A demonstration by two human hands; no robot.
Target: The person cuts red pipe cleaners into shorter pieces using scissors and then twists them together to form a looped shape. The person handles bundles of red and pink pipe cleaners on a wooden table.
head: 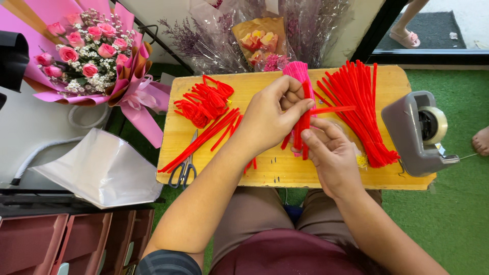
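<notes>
My left hand (pixel 270 117) and my right hand (pixel 331 153) meet over a small yellow wooden table (pixel 265 168). Together they grip a bundle of red pipe cleaners (pixel 304 122), the left pinching it near the top, the right holding it lower down. A single red stem sticks out to the right from the bundle. Behind my fingers lies a pink bundle of pipe cleaners (pixel 297 72). A large fan of straight red pipe cleaners (pixel 359 109) lies to the right. Twisted red pieces (pixel 204 102) are heaped at the left.
Scissors (pixel 186 168) lie at the table's front left. A grey tape dispenser (pixel 420 132) sits on the right edge. A pink rose bouquet (pixel 86 51) and white wrapping paper (pixel 102 170) are at left. Wrapped flowers (pixel 260 40) lean behind. Another person's feet (pixel 481 140) show on the green turf.
</notes>
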